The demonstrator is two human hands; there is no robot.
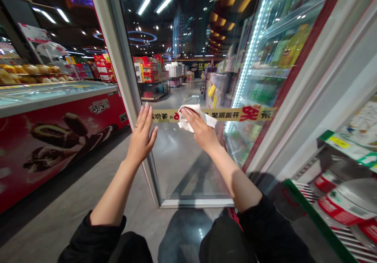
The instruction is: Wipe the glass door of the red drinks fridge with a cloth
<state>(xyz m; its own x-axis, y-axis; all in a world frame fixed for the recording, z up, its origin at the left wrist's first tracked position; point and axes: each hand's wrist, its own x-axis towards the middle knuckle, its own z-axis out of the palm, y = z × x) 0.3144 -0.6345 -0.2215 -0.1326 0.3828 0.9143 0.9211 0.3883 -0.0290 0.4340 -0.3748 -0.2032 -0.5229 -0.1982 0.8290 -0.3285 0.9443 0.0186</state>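
A glass door [179, 165] in a pale metal frame [150, 176] stands open in front of me. My right hand [205, 134] presses a crumpled white cloth [209, 120] against the glass, its fingers stretched over the cloth. Beneath the cloth runs a yellow printed strip [226, 114], its lettering mirrored; part of it is covered. My left hand [139, 141] lies against the door's left edge, fingers straight and thumb apart, holding nothing. Its fingertips reach the left end of the strip.
At left stands a red ice cream freezer [97, 145] with a glass top. Lit shelves of bottled drinks [294, 47] appear through or in the glass at right. Nearer, a green-edged shelf [315, 212] carries large jars [347, 200]. Grey floor [123, 200] lies below.
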